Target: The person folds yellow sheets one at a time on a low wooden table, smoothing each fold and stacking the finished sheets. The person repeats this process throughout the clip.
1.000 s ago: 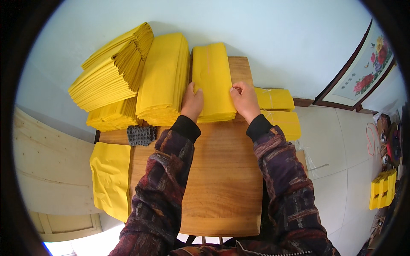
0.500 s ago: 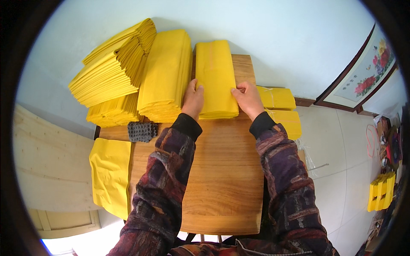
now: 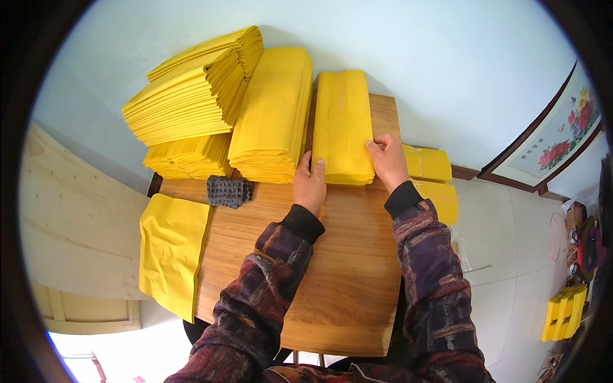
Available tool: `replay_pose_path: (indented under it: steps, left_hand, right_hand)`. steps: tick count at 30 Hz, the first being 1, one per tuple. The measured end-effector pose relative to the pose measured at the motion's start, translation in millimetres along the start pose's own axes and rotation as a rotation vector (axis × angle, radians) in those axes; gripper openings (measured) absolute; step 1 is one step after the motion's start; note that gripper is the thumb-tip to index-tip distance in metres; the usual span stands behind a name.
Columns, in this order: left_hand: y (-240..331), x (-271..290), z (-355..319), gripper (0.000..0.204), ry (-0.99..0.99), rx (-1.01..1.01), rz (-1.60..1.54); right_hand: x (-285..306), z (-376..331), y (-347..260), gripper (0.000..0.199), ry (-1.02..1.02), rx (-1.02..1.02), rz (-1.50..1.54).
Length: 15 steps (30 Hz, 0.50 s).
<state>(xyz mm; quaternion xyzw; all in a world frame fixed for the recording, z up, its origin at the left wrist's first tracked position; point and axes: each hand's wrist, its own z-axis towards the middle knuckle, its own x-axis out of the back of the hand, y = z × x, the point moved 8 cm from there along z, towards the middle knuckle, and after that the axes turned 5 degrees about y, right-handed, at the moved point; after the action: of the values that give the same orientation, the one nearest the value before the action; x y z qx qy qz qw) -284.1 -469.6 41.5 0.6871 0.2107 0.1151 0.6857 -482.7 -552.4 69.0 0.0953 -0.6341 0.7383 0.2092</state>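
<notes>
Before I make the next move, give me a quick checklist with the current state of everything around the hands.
1. Left hand at the near left corner of the yellow stack: ok.
2. Right hand at the stack's right edge, near its front end: ok.
3. Stack separate from the thicker yellow stack on its left: ok, a dark gap shows between them.
4. Bumpy grey pad apart from both hands: ok, it lies left of the left hand.
5. Loose yellow sheet smooth: not ok, it is creased.
6. Layers even at the stack's far end: cannot tell, that face is hidden.
</notes>
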Motion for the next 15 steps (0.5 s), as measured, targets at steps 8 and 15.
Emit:
replay_pose_path:
  steps: [8, 15]
  left_hand:
    - [-2.3, 5.3, 7.8, 0.039, 0.082, -0.083, 0.147]
    - [-1.9, 5.8, 10.6, 0.044, 0.137, -0.107, 0.186]
  right_hand:
    - [-2.3, -2.8, -0.3, 0.029, 0.035, 0.045, -0.003]
    - [7.2, -11.7, -20.8, 0.031, 0.098, 0.130, -0.097]
